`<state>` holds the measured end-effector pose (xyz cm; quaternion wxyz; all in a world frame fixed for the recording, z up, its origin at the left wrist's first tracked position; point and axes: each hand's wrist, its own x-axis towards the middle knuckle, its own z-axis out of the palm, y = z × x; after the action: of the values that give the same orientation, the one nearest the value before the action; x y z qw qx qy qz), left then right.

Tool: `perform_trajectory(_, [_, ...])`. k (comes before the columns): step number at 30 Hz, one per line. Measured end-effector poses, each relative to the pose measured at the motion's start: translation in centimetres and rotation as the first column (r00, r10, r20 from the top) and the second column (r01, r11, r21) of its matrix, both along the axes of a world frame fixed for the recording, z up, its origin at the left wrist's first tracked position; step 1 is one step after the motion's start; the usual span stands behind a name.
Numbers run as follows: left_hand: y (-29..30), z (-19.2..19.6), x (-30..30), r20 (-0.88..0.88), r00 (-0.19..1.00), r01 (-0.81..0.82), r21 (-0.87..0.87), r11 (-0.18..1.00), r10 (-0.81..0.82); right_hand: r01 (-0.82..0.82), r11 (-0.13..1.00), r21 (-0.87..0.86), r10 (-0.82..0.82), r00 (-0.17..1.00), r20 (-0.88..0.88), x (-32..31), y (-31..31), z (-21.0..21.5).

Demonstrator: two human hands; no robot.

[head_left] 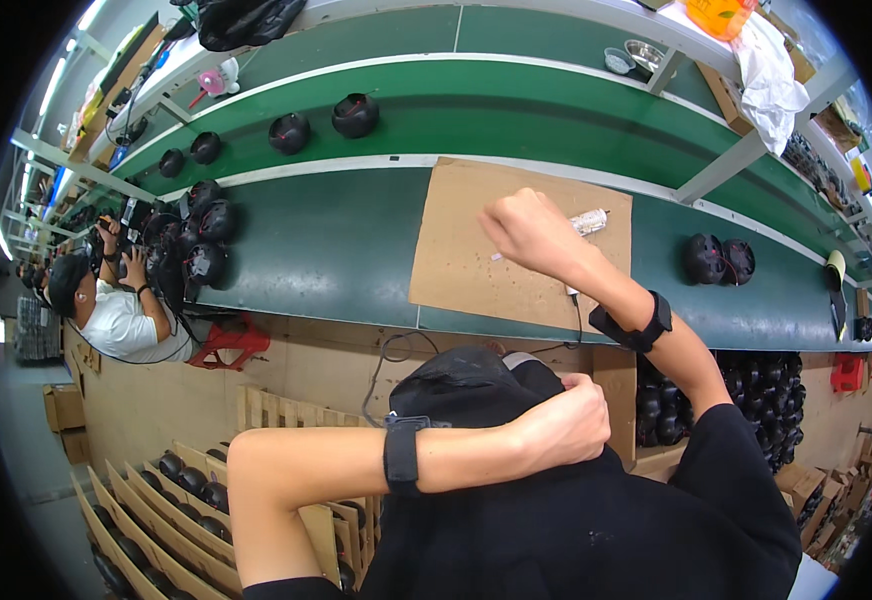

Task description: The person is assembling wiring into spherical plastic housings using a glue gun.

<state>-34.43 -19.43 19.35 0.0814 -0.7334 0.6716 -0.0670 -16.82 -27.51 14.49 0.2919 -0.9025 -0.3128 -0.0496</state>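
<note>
At far left, a co-worker in a white shirt (128,325) sat beside clustered black round shells (218,220) on the green bench (306,265). Four shells (356,117) stood in a row along the back strip. A brown cardboard sheet (466,250) lay mid-bench; above it hung the right hand (531,228), curled into a fist. The left hand (568,420), also curled closed, was before the chest; whether either held anything small, I couldn't tell. A white cylindrical item (589,222) lay on the sheet, just beyond the right forearm. Farther right sat two more black shells (704,260).
</note>
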Motion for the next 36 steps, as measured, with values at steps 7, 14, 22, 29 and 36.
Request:
perform_trajectory(7, [7.2,7.9,4.8,-0.509,0.861,-0.182,-0.315,0.931,-0.004,0.265,0.923,-0.281,-0.269,0.963,0.026,5.0,-7.6,-10.0])
perform_trajectory(14, [30.0,2.2,7.9,-0.860,0.063,-0.990,0.010,0.140,0.506,0.881,0.435,-0.185,-0.894,0.447,0.026,4.7,-25.4,-12.8])
perform_trajectory(22, [51.6,-31.3,-14.3,-0.246,-0.532,-0.583,0.801,-0.139,0.810,0.788,0.512,0.341,-0.334,0.549,-0.766,0.4,-22.2,-12.2])
perform_trajectory(29, [31.3,-17.9,7.0,-0.957,-0.282,-0.959,0.281,0.035,-0.067,0.505,0.706,0.498,0.288,0.438,-0.852,-3.8,-6.4,-6.1])
perform_trajectory(36, [30.7,1.6,18.3,-0.488,0.328,-0.924,-0.344,-0.167,-0.809,-0.408,0.702,0.584,0.671,0.105,-0.734,-8.4,5.8,0.7])
